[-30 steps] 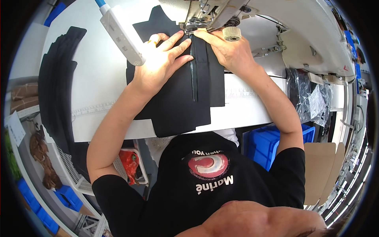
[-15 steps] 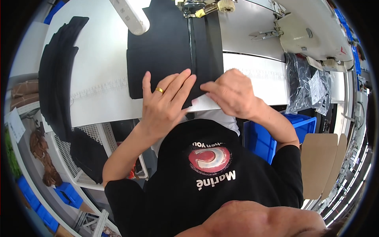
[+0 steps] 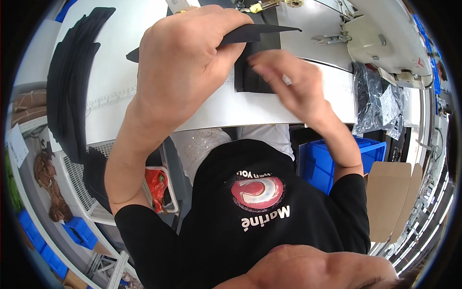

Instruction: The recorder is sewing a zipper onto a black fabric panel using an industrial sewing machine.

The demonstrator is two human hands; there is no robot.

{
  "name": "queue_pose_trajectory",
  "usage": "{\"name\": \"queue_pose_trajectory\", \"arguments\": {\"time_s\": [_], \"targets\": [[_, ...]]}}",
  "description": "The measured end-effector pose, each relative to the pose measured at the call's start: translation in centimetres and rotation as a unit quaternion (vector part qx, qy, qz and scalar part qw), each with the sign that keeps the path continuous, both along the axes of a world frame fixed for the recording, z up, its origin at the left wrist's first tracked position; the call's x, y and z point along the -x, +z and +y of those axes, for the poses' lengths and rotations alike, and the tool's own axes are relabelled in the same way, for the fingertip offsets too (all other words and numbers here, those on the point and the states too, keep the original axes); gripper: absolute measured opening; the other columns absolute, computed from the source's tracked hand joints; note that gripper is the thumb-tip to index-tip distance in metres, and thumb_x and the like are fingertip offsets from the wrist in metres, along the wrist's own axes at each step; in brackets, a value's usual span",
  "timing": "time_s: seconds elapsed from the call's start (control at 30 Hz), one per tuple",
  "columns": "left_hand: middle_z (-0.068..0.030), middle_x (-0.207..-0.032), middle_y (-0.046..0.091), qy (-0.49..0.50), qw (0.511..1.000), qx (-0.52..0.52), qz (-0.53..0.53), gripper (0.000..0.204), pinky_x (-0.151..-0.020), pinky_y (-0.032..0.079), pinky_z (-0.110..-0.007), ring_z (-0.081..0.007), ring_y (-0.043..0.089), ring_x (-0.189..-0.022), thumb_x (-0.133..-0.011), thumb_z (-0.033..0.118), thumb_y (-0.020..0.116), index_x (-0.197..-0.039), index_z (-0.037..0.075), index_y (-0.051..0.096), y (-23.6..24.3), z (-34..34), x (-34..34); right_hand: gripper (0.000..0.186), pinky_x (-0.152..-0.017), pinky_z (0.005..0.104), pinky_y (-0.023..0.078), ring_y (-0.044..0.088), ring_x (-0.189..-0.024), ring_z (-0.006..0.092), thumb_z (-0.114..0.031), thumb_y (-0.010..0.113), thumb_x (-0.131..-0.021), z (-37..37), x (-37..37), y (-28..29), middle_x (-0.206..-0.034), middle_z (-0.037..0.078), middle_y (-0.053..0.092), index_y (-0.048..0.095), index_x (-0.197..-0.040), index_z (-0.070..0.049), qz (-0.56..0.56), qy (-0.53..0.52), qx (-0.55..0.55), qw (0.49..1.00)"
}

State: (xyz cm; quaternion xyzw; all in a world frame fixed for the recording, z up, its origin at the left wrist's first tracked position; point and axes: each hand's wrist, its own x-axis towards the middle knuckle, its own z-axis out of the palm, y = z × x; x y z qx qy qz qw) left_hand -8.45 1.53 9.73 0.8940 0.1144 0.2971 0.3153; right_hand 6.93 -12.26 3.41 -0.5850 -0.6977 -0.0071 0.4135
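Note:
My left hand [image 3: 185, 58] is raised close to the camera, its fingers pinched on a flat black fabric piece [image 3: 257, 32] whose thin point sticks out to the right. Blurred with motion, my right hand [image 3: 288, 82] hovers just right of it, fingers apart, over more black fabric [image 3: 250, 77] that lies on the white sewing table [image 3: 211, 108]. I cannot tell whether the right fingers touch the fabric. The sewing machine's needle area [image 3: 257, 6] is at the top edge.
A stack of black fabric pieces [image 3: 70, 91] lies at the table's left end. A white machine part [image 3: 375, 41] and clear plastic bags [image 3: 378, 103] are on the right. A blue bin [image 3: 337, 161] and a cardboard box [image 3: 392, 197] stand below.
Both hands left the fabric under the machine and came back toward me. My left hand has lifted a black piece up close to the camera; my right hand is moving beside it.

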Motion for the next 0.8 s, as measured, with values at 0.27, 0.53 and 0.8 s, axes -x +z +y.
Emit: {"name": "queue_pose_trajectory", "arguments": {"time_s": [0.27, 0.53, 0.8], "targets": [[-0.0104, -0.088, 0.069, -0.02, 0.999, -0.029, -0.002, 0.022, -0.065, 0.052, -0.024, -0.0152, 0.067, -0.073, -0.082, -0.007, 0.062, -0.103, -0.004, 0.067, 0.3, 0.4, -0.2, 0.022, -0.068, 0.0298, 0.056, 0.07, -0.084, 0.0229, 0.004, 0.072, -0.073, -1.4, 1.4, -0.4, -0.098, 0.01, 0.07, 0.065, -0.093, 0.0, -0.121, -0.042, 0.0, 0.992], [-0.01, -0.09, 0.069, -0.023, 1.0, 0.011, -0.008, 0.023, -0.066, 0.054, -0.024, -0.0153, 0.068, -0.075, -0.082, -0.008, 0.061, -0.105, -0.004, 0.067, 0.1, 0.5, -0.4, 0.018, -0.084, 0.0363, 0.054, 0.068, -0.096, 0.0223, -0.005, 0.064, -0.069, -1.5, 1.7, -3.8, -0.098, 0.01, 0.069, 0.067, -0.086, -0.002, -0.184, -0.01, -0.023, 0.983], [-0.0121, -0.091, 0.069, -0.027, 0.999, -0.022, 0.032, 0.029, -0.069, 0.053, -0.027, -0.0193, 0.068, -0.078, -0.075, -0.01, 0.062, -0.103, -0.003, 0.067, 0.3, 0.8, 0.0, 0.022, -0.084, 0.0366, 0.055, 0.068, -0.093, 0.0242, -0.006, 0.063, -0.068, -1.6, 1.5, -3.9, -0.1, 0.012, 0.068, 0.065, -0.088, 0.001, -0.204, 0.004, -0.015, 0.979]]}}
